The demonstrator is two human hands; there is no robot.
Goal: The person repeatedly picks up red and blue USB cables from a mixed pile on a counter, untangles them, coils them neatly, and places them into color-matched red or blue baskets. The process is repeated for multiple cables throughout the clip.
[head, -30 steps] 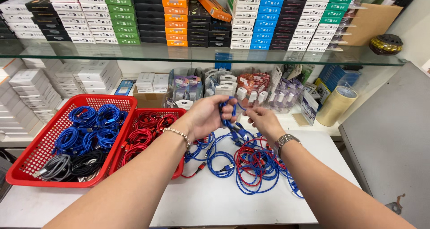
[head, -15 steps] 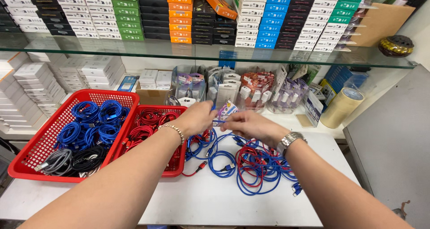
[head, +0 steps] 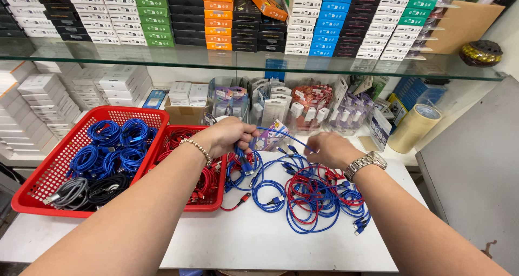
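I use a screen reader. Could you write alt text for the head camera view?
Left hand grips a blue cable stretched to the right hand, above loose blue and red cables on a white table, beside red baskets of coiled cables.

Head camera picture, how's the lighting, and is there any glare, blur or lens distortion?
Head view: bright, even indoor light with soft shadows; the glass shelf mirrors the stacked boxes; wide-angle bending stretches both forearms at the bottom edge; the right hand looks slightly motion-soft, while the left hand and blue cables stay sharp.

White table (head: 259,243), glass shelf (head: 232,60) of stacked boxes (head: 303,17), grey panel (head: 476,173)
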